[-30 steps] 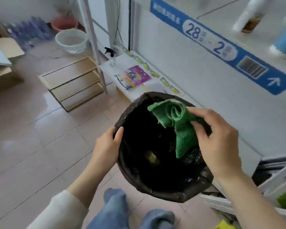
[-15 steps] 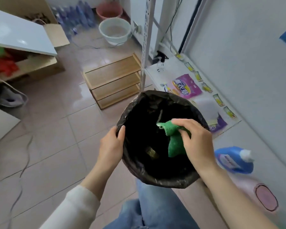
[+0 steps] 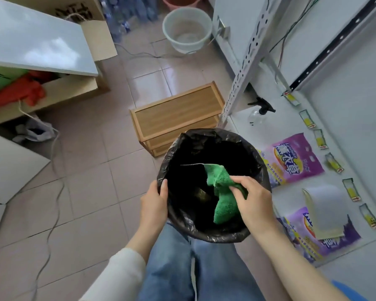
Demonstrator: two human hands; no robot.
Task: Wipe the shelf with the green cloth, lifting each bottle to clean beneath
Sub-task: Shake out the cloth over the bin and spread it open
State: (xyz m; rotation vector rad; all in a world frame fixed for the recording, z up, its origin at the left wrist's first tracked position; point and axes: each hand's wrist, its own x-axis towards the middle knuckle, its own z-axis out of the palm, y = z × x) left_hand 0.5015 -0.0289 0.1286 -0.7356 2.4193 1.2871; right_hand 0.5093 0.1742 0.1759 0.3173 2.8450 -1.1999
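My right hand (image 3: 253, 199) pinches the green cloth (image 3: 220, 192) over the mouth of a bin lined with a black bag (image 3: 206, 232). The cloth hangs crumpled down into the bin. My left hand (image 3: 154, 200) grips the bin's left rim. The white shelf (image 3: 345, 253) lies to the right, low down. A clear spray bottle (image 3: 258, 114) with a black trigger stands at the shelf's far end. Part of a blue bottle (image 3: 347, 290) shows at the bottom right edge.
Two purple detergent bags (image 3: 295, 159) (image 3: 326, 237) and a grey cloth (image 3: 326, 211) lie on the shelf. A wooden rack (image 3: 176, 114) stands on the tiled floor beyond the bin. A white basin (image 3: 187, 29), cardboard boxes (image 3: 41, 92) and a cable (image 3: 52, 213) are to the left and behind.
My view has swung down and left, away from the upper shelves and toward the floor. The cloth has sunk lower into the bin in my right hand. My left hand keeps its grip on the rim.
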